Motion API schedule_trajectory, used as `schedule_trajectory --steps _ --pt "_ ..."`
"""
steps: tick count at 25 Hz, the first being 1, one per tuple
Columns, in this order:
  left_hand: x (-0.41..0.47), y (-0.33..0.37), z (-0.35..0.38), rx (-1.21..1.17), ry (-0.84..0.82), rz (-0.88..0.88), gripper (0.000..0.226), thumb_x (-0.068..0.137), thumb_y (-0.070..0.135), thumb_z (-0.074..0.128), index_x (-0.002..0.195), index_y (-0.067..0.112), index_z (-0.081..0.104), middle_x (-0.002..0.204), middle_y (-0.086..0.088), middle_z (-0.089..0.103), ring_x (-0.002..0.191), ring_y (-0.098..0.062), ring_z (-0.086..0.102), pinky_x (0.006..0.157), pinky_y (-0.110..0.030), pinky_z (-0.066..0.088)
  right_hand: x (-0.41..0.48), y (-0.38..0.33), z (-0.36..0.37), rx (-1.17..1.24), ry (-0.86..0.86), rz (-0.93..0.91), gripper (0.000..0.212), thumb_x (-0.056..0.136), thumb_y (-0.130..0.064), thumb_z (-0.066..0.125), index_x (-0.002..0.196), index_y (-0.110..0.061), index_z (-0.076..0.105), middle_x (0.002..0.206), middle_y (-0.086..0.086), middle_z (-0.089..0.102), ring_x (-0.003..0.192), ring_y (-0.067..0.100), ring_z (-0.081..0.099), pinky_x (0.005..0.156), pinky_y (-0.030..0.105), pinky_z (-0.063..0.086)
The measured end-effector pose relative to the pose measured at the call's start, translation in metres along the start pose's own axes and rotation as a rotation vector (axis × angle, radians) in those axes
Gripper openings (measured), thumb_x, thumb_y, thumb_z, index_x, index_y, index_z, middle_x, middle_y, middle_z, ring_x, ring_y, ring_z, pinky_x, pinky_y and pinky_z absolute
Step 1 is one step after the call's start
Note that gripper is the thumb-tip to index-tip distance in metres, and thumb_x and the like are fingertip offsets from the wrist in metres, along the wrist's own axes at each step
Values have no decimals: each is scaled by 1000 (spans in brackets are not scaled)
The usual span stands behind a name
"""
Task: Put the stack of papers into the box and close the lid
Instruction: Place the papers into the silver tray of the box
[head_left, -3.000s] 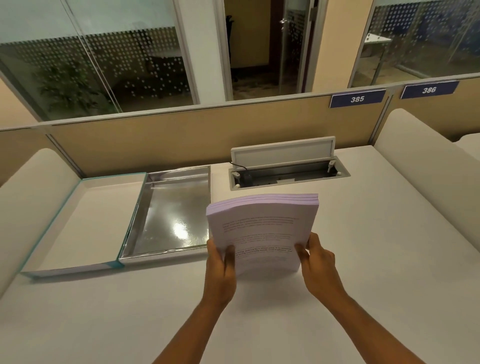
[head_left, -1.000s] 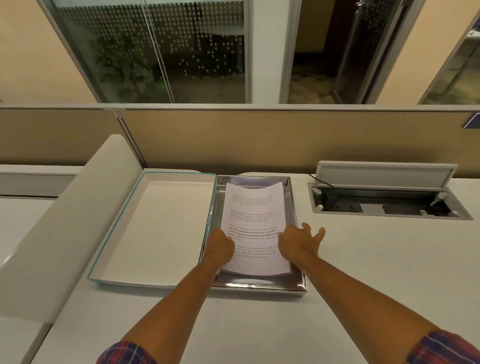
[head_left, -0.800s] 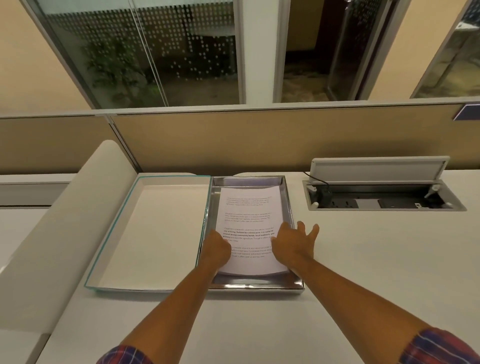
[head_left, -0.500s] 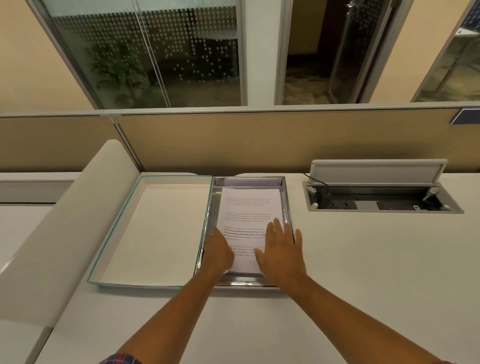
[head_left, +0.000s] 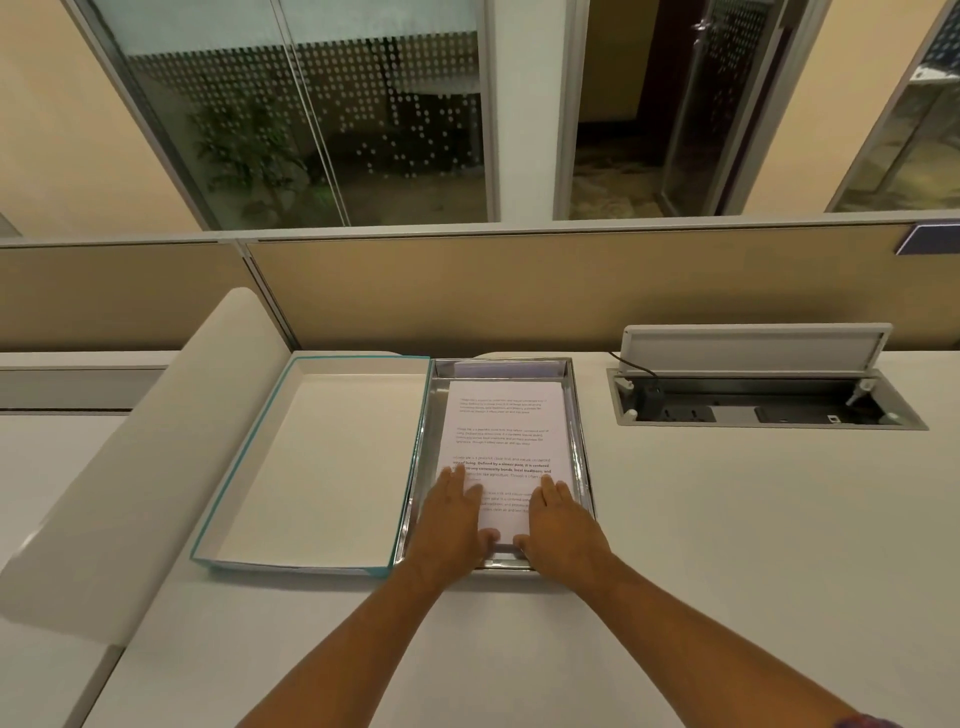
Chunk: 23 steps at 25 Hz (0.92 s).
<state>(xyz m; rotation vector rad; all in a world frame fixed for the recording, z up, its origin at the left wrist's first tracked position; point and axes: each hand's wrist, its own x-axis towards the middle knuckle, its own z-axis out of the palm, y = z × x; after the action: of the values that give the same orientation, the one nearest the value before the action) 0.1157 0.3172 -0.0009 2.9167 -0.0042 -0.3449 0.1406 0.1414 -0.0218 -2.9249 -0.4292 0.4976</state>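
Observation:
The stack of papers, white with printed text, lies flat inside the shiny silver-lined box. The box's lid, white inside with a teal edge, lies open to the left, joined to the box along its side. My left hand rests palm down on the near left part of the top sheet. My right hand lies flat on the near right part. Both hands have straight fingers and grip nothing; they hide the stack's near edge.
A recessed cable and socket well with its flap raised sits in the white desk to the right of the box. A beige partition runs along the back. A padded white divider borders the left side.
The stack, held upright over the desk earlier, now lies in the box. In the last second my right hand slid from the box's right rim onto the paper, and both hands flattened on it.

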Motion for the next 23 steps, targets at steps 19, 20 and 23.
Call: schedule_trajectory --steps 19,20,23 --pt "-63 -103 6 -480 672 -855 101 100 55 57 166 -4 8 176 -30 2 164 -47 4 128 -66 11 -3 3 6 3 59 5 84 98 -54 53 160 -6 23 170 14 22 153 31 31 119 46 40" --pt "-66 -113 3 -591 599 -990 105 99 54 61 166 -5 4 176 -30 0 164 -46 2 129 -64 8 -3 3 6 -2 57 4 84 98 -54 53 160 -6 23 170 15 22 154 32 30 120 46 40" --pt "-70 -130 -4 -789 416 -1165 103 96 52 66 165 -4 13 175 -31 6 164 -46 5 130 -61 10 -2 4 8 -17 57 -4 84 99 -55 51 160 -6 22 170 16 22 154 33 30 120 46 39"
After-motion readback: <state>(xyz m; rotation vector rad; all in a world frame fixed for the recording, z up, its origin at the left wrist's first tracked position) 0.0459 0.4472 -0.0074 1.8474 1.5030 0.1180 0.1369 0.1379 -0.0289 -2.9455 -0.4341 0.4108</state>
